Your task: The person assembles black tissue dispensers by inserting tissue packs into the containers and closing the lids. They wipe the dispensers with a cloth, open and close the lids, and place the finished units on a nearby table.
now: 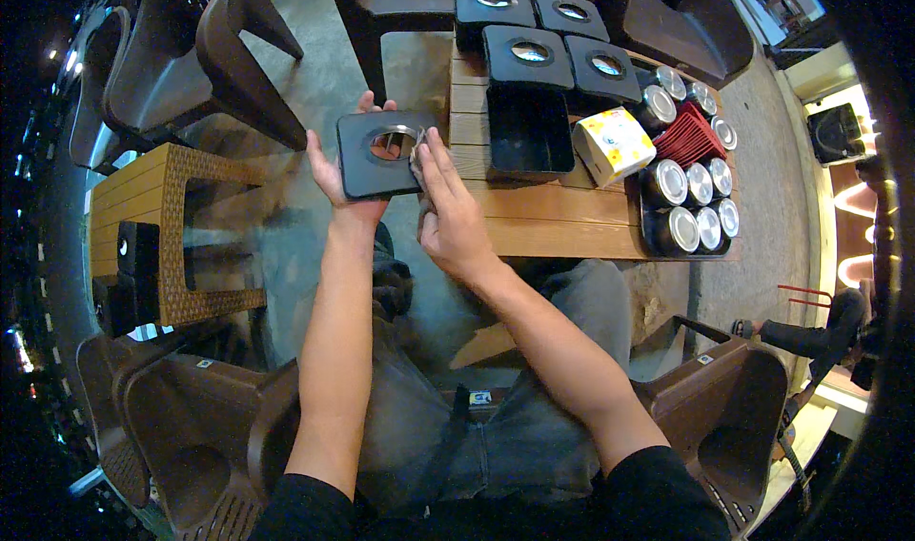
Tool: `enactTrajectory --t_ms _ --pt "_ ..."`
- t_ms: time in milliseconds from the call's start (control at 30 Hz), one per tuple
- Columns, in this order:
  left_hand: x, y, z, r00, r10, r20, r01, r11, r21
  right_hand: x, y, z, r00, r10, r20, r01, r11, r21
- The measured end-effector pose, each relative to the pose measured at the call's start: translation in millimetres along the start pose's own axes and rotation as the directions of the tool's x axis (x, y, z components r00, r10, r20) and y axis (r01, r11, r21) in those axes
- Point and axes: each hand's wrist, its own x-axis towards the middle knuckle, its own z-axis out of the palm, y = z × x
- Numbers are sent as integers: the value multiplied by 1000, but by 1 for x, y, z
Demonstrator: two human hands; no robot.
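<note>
My left hand [329, 174] supports a black square lid [357, 164] from beneath, its thumb and fingertips showing past the edges. A round, shiny-rimmed hole sits in the lid's middle. Against the lid's right edge, the straightened fingers of my right hand [453, 207] press a small crumpled pale piece, which looks like a tissue [416, 160]; most of it is hidden under the fingers. Just right of my hands, an open black square box [529, 136] stands on the wooden table [543, 222]. Beside it is a white and yellow pack [613, 147].
Several black lidded boxes [529, 55] stand at the table's far side. On the right, a black tray [658, 241] holds silver-topped jars [670, 183] and folded red napkins [688, 139]. Brown chairs [181, 74] surround me, and another wooden table [133, 193] stands to the left.
</note>
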Motion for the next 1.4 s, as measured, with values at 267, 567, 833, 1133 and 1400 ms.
enactTrajectory --t_ms 267,567,833,1133,1400 --pt "-6 -6 7 937 -242 250 251 968 -5 10 18 -13 993 -82 83 97 978 -185" --pt "-16 -3 30 946 -155 286 131 986 104 8 17 -17 995 -45 87 80 885 -459" --pt "-12 -6 26 961 -60 269 36 995 93 -4 -3 4 978 -126 168 185 893 -410" --pt "-14 -1 33 948 -57 313 32 996 83 -4 15 9 988 16 152 41 930 -364" --pt "-14 -10 28 937 -69 344 83 996 -27 -9 1 9 988 -37 151 98 900 -424"
